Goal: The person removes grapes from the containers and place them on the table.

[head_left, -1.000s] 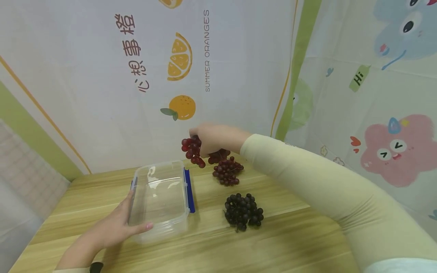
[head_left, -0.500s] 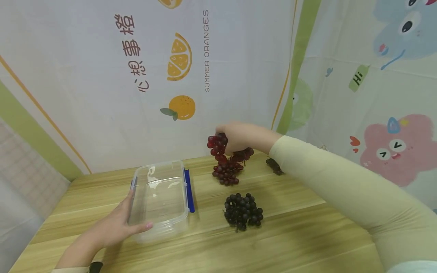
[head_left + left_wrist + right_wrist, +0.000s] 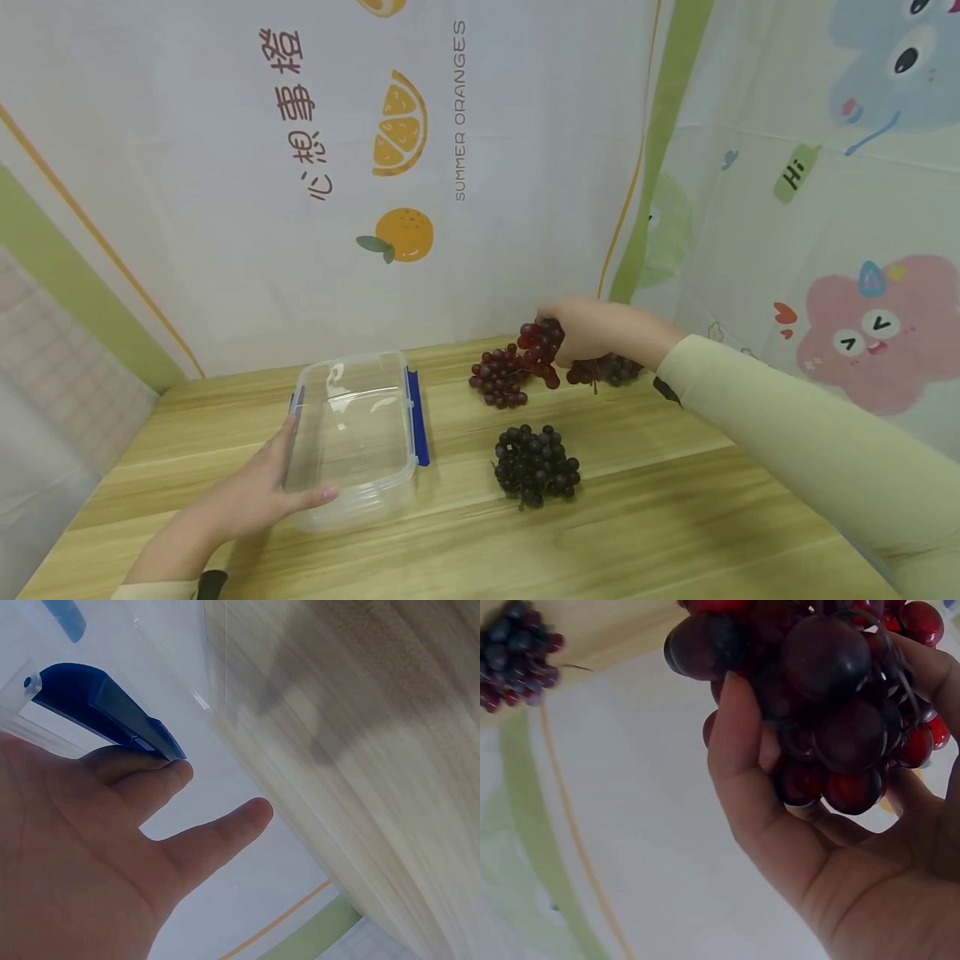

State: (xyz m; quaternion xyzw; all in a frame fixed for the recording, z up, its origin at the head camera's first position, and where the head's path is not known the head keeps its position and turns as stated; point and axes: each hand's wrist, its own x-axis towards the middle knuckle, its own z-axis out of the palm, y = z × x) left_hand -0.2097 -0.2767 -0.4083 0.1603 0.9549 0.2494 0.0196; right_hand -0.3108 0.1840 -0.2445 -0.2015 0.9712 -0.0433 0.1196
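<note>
My right hand (image 3: 603, 327) holds a bunch of red grapes (image 3: 542, 346) near the back of the table. In the right wrist view the fingers and thumb curl round these dark red grapes (image 3: 832, 724). My left hand (image 3: 247, 493) rests at the left side of a clear plastic container (image 3: 386, 483), its thumb stretched along the near corner. The left wrist view shows those fingers extended beside a blue latch (image 3: 97, 697). A second red bunch (image 3: 495, 379) lies left of the held grapes. Nearer the front sits a black bunch (image 3: 535, 467).
Another dark bunch (image 3: 622, 371) lies at the back right, partly hidden by the right hand. The container has a blue latch flap (image 3: 418, 421) hanging on its right side. A printed white curtain (image 3: 487, 250) stands behind the wooden table (image 3: 465, 542).
My right hand has carried the red grapes rightward, past the second red bunch, and slightly lower. The left hand and the container have stayed in place.
</note>
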